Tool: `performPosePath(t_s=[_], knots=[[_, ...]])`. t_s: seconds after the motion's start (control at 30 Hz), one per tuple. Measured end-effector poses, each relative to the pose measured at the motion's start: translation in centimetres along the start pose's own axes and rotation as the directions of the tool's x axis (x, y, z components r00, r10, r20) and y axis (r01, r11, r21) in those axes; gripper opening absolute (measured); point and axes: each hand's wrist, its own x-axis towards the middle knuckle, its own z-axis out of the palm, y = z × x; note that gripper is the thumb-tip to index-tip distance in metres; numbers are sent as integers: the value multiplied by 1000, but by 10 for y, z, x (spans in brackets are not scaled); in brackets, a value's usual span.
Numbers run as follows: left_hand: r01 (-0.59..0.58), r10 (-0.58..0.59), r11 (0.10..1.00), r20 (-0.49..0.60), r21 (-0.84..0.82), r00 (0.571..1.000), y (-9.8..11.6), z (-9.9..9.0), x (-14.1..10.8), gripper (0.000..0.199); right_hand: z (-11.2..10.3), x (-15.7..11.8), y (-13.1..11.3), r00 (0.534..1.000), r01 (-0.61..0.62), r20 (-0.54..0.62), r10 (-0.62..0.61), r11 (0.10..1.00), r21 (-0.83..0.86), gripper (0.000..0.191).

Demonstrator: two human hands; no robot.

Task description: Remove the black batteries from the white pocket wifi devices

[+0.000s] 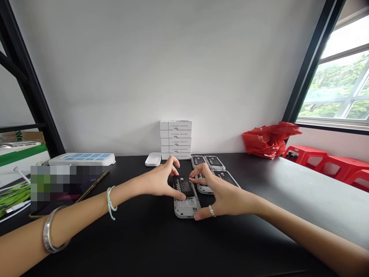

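On the black tabletop, a flat black battery (pixel 183 186), marked as a mAh cell, sits over the upper part of a white device body (pixel 186 211). My left hand (pixel 160 180) grips the battery at its left side, thumb at the lower edge and fingers at the far edge. From the other side, my right hand (pixel 221 188) curves around the same device body, its thumb on the lower right corner and its fingertips at the battery's upper right edge. Behind my right hand lie several similar white bodies with black batteries in them (pixel 215 161).
Several white boxes (pixel 176 140) are stacked against the wall, beside small white covers (pixel 153 159). At left are a power strip (pixel 82 159) and a dark tablet (pixel 86 184). A crumpled red plastic bag (pixel 265 140) lies at right, with red stools (pixel 337 165) beyond the edge.
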Motion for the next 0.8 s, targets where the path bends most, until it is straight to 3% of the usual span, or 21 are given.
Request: performPosePath(t_s=[0.27, 0.5, 0.67, 0.8], knots=[[12, -10, 997, 32, -71, 999, 6, 5, -3, 82, 0, -1, 1, 1000, -21, 16, 21, 1000, -1, 79], [1, -2, 997, -7, -75, 1000, 12, 9, -8, 55, 0, -1, 3, 1000, 3, 13, -3, 1000, -8, 82], [46, -42, 997, -54, 67, 998, 21, 14, -19, 46, 1, 0, 0, 1000, 29, -1, -29, 998, -56, 81], [64, -62, 990, -22, 126, 998, 23, 14, -25, 45, 2, -1, -5, 999, 36, 13, -35, 995, -89, 76]])
